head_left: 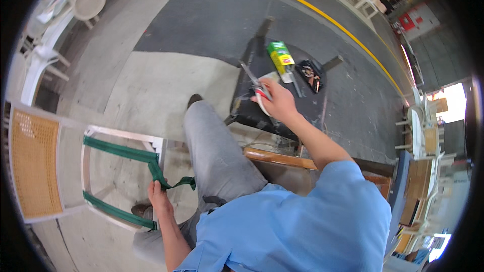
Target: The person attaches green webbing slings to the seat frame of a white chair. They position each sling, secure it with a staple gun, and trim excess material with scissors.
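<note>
My left hand (160, 199) is closed round a loose green webbing strap (156, 170), whose free end twists off to the right beside my knee. The strap runs from a corner of a white chair frame (86, 171), where more green webbing covers the two opposite side rails. Over the black seat (252, 108), my right hand (278, 100) grips a pair of scissors (249, 72) with red and white handles. The blades point up and to the left. A green and yellow box (280, 56) and a black pouch (308, 73) of small copper-coloured pieces lie beyond that hand.
The frame's woven cane backrest (35, 163) stands at the far left. A varnished wooden rail (280, 158) lies between me and the black seat, which has legs sticking up. White chairs (89, 2) line the upper left, and stacked furniture (418, 176) fills the right.
</note>
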The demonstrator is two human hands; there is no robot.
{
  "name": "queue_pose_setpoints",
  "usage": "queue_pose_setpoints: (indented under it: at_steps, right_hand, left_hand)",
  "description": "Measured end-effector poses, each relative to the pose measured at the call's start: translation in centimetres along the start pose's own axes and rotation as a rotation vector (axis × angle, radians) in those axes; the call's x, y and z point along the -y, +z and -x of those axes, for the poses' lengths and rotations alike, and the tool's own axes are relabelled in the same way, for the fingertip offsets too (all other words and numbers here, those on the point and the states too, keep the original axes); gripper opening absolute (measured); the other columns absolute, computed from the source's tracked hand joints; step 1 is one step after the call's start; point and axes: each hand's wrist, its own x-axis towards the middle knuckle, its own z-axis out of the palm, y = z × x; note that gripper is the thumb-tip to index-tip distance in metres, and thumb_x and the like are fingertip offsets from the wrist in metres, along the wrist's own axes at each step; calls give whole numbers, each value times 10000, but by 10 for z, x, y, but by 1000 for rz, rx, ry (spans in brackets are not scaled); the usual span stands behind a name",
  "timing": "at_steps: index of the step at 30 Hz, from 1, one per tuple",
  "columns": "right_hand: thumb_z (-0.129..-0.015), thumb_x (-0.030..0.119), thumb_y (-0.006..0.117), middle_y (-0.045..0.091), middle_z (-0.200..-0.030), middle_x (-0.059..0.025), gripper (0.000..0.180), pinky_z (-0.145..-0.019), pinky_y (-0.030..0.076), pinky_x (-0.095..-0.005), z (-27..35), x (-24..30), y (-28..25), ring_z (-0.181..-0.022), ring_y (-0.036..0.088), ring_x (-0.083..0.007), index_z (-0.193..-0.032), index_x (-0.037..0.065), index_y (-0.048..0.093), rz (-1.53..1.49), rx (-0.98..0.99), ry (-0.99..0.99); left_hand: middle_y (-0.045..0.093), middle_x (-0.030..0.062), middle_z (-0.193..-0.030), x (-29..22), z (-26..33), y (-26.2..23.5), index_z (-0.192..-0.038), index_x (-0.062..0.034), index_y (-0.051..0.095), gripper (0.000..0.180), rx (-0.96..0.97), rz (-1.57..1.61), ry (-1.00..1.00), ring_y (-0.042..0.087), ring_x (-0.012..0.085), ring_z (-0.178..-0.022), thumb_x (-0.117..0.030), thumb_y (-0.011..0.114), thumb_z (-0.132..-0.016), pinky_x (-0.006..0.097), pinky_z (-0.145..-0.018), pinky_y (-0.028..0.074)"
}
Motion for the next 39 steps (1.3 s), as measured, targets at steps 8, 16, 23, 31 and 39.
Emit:
queue_pose_setpoints:
  at_steps: [8,16,23,31,39]
  right_hand:
    - [-886,242,721,673,-1216,-184,451,-980,500,-475,121,-152,-57,-1160,623,-393,-1317,134,643,333,-188,423]
    - [-920,110,740,709,-1064,-124,313,-894,534,-357,33,-16,-12,-978,687,-262,-1221,42,684,-153,-60,26]
    - [-934,121,740,703,-1226,-65,592,-971,510,-309,43,256,120,-1172,612,-132,-1474,53,510,-787,921,-533]
    - [-973,-8,659,722,-1041,-6,234,-883,510,-263,107,275,205,-967,622,-69,-1206,1,678,-726,1625,-310]
    - [-1001,158,669,725,-1035,-1,241,-865,510,-289,75,319,171,-957,629,-104,-1172,-11,690,-548,1468,-568]
  left_hand:
    - [630,69,-1042,2,2,32,-1137,-17,606,191,107,6,45,631,204,-955,-189,576,-1059,359,-891,479]
    - [620,-11,-1026,-19,39,34,-1239,-52,660,341,88,-26,66,553,103,-870,-291,701,-999,267,-727,462]
    - [717,8,-1005,-137,87,36,-1166,-28,714,236,-45,270,370,651,86,-897,-222,649,-1047,270,-795,543]
    - [713,-23,-918,-210,116,-51,-1093,-60,712,151,-323,457,649,652,64,-773,-179,628,-1053,251,-677,531]
    - [713,4,-960,-138,123,-32,-1101,-12,721,150,-413,168,483,645,72,-844,-120,673,-1008,270,-776,544]
